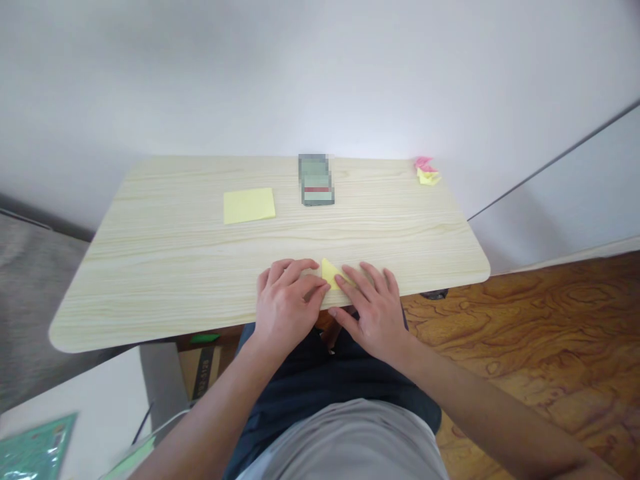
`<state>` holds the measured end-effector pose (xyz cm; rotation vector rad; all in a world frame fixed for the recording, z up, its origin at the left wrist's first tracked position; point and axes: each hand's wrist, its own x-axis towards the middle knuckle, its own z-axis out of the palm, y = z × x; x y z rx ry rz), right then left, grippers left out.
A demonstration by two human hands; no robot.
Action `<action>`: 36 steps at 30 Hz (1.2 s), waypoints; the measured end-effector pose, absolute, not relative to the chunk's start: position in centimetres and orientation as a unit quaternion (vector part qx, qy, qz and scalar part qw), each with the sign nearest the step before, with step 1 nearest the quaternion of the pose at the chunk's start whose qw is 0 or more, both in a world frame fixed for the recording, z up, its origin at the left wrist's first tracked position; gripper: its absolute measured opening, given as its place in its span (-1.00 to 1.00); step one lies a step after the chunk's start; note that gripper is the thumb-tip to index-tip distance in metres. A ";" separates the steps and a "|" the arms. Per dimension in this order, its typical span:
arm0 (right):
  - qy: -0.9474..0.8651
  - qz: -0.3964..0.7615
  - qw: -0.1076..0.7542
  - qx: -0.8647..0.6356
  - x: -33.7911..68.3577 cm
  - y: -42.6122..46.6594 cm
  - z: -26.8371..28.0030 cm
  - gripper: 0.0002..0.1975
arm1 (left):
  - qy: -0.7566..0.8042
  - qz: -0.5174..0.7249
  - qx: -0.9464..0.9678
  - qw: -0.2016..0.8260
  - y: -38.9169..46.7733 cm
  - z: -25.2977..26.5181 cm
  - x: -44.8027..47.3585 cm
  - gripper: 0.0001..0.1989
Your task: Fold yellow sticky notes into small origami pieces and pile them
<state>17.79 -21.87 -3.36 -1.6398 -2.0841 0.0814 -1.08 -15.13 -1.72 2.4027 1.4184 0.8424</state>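
A small piece of yellow paper (329,272), folded to a pointed triangle shape, lies at the table's front edge between my two hands. My left hand (290,293) pinches its left lower corner between thumb and index finger, the other fingers curled over the tabletop. On the paper's right side rests my right hand (373,300), its fingers spread flat and the index fingertip pressing the paper down. The right thumb hangs at the table edge, apart from the paper. Part of the paper is hidden under the right fingers.
On the pale wooden table (175,267) are a pad of yellow sticky notes (249,205), a blurred dark-edged rectangular item (317,180) and folded pink and yellow papers (427,171). A wall stands behind. At lower left, a white surface (90,387) bears a green packet (37,447).
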 end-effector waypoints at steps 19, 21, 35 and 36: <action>-0.781 -0.002 0.269 -0.564 18.5 -22.3 -4.4 -0.55 | 0.453 0.240 0.854 0.086 -15.5 -1.3 -1.1 -0.65; -0.788 -0.003 0.283 -0.546 18.9 -22.2 -4.6 -0.62 | 0.448 0.240 0.857 0.087 -15.6 -1.3 -1.2 -0.65; -0.795 0.048 0.392 -0.460 19.8 -19.9 -3.8 -0.81 | 0.433 0.243 0.855 0.149 -16.1 -0.8 -2.0 -0.71; -0.785 0.050 0.402 -0.469 19.7 -19.4 -3.5 -0.81 | 0.438 0.250 0.850 0.155 -16.0 -0.7 -2.0 -0.73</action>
